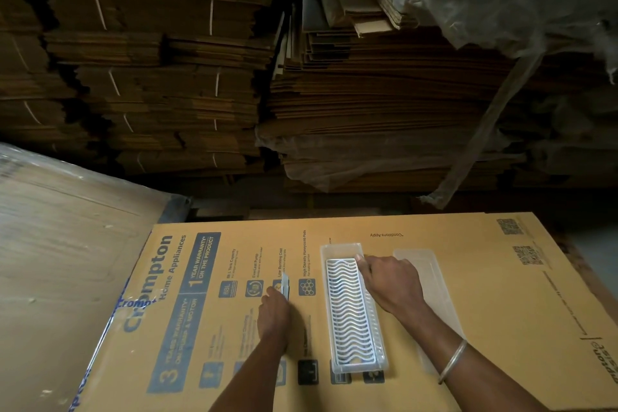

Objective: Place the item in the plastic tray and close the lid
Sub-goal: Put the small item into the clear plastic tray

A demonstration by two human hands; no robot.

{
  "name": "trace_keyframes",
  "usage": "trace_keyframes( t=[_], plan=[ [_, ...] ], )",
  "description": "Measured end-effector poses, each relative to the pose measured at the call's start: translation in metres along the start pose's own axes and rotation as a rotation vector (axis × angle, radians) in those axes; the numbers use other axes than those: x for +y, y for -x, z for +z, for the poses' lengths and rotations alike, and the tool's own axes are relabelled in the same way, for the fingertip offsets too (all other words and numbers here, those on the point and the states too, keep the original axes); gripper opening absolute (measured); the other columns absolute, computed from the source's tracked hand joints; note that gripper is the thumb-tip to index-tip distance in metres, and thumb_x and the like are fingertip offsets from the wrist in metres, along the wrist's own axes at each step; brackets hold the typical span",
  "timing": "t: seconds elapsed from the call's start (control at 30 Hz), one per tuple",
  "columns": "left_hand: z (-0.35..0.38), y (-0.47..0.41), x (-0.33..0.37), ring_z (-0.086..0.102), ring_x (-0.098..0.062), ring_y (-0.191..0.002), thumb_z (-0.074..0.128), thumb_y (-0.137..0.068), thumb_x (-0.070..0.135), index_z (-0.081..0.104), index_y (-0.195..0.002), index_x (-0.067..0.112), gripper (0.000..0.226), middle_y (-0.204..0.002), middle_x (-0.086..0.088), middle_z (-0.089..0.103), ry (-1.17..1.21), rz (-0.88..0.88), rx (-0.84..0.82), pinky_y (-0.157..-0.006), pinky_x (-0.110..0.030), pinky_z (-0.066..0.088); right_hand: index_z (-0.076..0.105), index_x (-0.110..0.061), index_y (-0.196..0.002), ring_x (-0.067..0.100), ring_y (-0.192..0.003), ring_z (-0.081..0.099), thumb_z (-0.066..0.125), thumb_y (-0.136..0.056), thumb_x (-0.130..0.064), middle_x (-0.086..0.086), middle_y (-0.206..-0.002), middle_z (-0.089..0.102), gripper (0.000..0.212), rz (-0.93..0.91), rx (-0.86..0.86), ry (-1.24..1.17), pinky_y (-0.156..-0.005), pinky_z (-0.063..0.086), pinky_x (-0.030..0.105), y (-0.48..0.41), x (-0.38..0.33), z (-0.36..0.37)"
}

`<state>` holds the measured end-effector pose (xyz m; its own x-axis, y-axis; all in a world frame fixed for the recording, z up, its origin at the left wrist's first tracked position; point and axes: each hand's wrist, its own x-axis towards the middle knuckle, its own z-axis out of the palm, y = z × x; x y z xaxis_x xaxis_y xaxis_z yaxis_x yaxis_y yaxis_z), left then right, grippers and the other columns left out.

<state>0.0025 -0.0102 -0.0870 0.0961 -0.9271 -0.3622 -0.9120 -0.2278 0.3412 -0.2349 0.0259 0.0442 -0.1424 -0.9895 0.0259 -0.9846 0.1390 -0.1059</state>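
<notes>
A long clear plastic tray [341, 249] lies on a printed cardboard sheet. Inside it rests a white wavy grille [347, 311], filling most of its length. My right hand [389, 279] reaches over the tray's right wall, its fingertips on the grille's far right corner. The clear lid [431, 273] lies flat just right of the tray, partly under my right forearm. My left hand [275, 314] is left of the tray, fingers closed around a thin flat piece [285, 283] held on edge; I cannot tell what it is.
The cardboard sheet [468, 278] covers the work surface, with blue print on its left half. A plastic-wrapped board [67, 244] slopes up at the left. Tall stacks of flattened cartons [200, 77] rise behind the sheet's far edge.
</notes>
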Motion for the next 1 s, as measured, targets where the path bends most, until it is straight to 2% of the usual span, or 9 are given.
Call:
trace_keyframes(
  t=[0.13, 0.23, 0.33, 0.43, 0.53, 0.6, 0.7, 0.87, 1.0],
  plan=[
    [0.003, -0.007, -0.004, 0.062, -0.033, -0.113, 0.042, -0.104, 0.014, 0.050, -0.125, 0.002, 0.025, -0.126, -0.018, 0.062, 0.091, -0.063, -0.050, -0.095, -0.041, 0.051, 0.070, -0.024, -0.090, 0.022, -0.077, 0.068, -0.003, -0.095, -0.063, 0.002, -0.081, 0.074, 0.083, 0.004, -0.006, -0.015, -0.081, 0.050, 0.041, 0.000, 0.000, 0.002],
    [0.004, -0.010, -0.009, 0.063, -0.030, -0.112, 0.057, -0.100, 0.024, 0.055, -0.124, 0.003, 0.032, -0.123, -0.016, 0.063, 0.115, -0.067, -0.091, -0.093, -0.039, 0.052, 0.069, -0.023, -0.093, 0.023, -0.080, 0.069, -0.002, -0.096, -0.061, 0.002, -0.083, 0.075, 0.081, 0.014, -0.014, -0.023, -0.083, 0.050, 0.042, 0.004, 0.000, 0.004],
    [-0.001, -0.013, -0.009, 0.064, -0.034, -0.106, 0.062, -0.097, 0.026, 0.055, -0.117, 0.003, 0.032, -0.116, -0.019, 0.066, 0.264, -0.130, -0.095, -0.079, -0.037, 0.048, 0.069, -0.020, -0.088, 0.025, -0.077, 0.068, 0.004, -0.099, -0.059, 0.005, -0.081, 0.074, 0.076, 0.014, -0.037, -0.025, -0.083, 0.050, 0.042, 0.008, 0.000, 0.004],
    [-0.012, -0.014, -0.008, 0.068, -0.030, -0.089, 0.059, -0.098, 0.024, 0.053, -0.108, 0.008, 0.020, -0.103, -0.017, 0.072, 0.553, -0.146, -0.091, -0.076, -0.040, 0.055, 0.070, -0.018, -0.087, 0.025, -0.076, 0.068, 0.011, -0.102, -0.056, 0.005, -0.080, 0.074, 0.072, 0.016, -0.050, -0.031, -0.082, 0.051, 0.041, 0.009, -0.001, 0.002],
    [-0.037, -0.001, 0.005, 0.061, -0.024, -0.067, 0.054, -0.104, 0.022, 0.050, -0.120, 0.006, 0.023, -0.082, -0.011, 0.067, 1.031, -0.076, -0.226, -0.060, -0.034, 0.049, 0.070, -0.017, -0.085, 0.027, -0.077, 0.068, 0.018, -0.104, -0.052, 0.005, -0.081, 0.073, 0.066, 0.020, -0.045, -0.056, -0.080, 0.051, 0.041, 0.007, -0.003, -0.001],
    [-0.056, 0.007, 0.017, 0.056, -0.023, -0.060, 0.053, -0.104, 0.025, 0.053, -0.126, 0.012, 0.025, -0.079, -0.010, 0.063, 1.196, -0.034, -0.271, -0.053, -0.031, 0.045, 0.069, -0.016, -0.081, 0.027, -0.075, 0.066, 0.019, -0.104, -0.052, 0.004, -0.079, 0.072, 0.066, 0.019, -0.037, -0.076, -0.078, 0.051, 0.041, 0.004, -0.006, -0.003],
    [-0.074, 0.014, 0.030, 0.051, -0.017, -0.057, 0.055, -0.103, 0.027, 0.061, -0.130, 0.022, 0.028, -0.081, -0.009, 0.064, 1.289, 0.012, -0.240, -0.049, -0.029, 0.044, 0.066, -0.018, -0.076, 0.025, -0.069, 0.065, 0.014, -0.102, -0.056, 0.004, -0.074, 0.070, 0.070, 0.015, -0.046, -0.077, -0.075, 0.051, 0.040, 0.001, -0.010, -0.006],
    [-0.089, 0.025, 0.044, 0.048, -0.014, -0.059, 0.054, -0.103, 0.026, 0.052, -0.146, 0.017, 0.044, -0.090, -0.009, 0.064, 1.312, 0.033, -0.254, -0.051, -0.025, 0.046, 0.069, -0.018, -0.081, 0.022, -0.068, 0.064, 0.014, -0.102, -0.057, 0.003, -0.075, 0.071, 0.070, -0.014, -0.022, -0.083, -0.075, 0.051, 0.039, 0.001, -0.016, -0.012],
    [-0.099, 0.036, 0.050, 0.050, -0.011, -0.060, 0.050, -0.105, 0.025, 0.053, -0.144, 0.023, 0.040, -0.087, -0.001, 0.064, 1.263, 0.058, -0.297, -0.044, -0.024, 0.034, 0.069, -0.018, -0.082, 0.022, -0.070, 0.064, 0.013, -0.102, -0.058, 0.003, -0.076, 0.071, 0.072, -0.017, -0.012, -0.102, -0.078, 0.051, 0.038, 0.005, -0.019, -0.016]
  ],
)
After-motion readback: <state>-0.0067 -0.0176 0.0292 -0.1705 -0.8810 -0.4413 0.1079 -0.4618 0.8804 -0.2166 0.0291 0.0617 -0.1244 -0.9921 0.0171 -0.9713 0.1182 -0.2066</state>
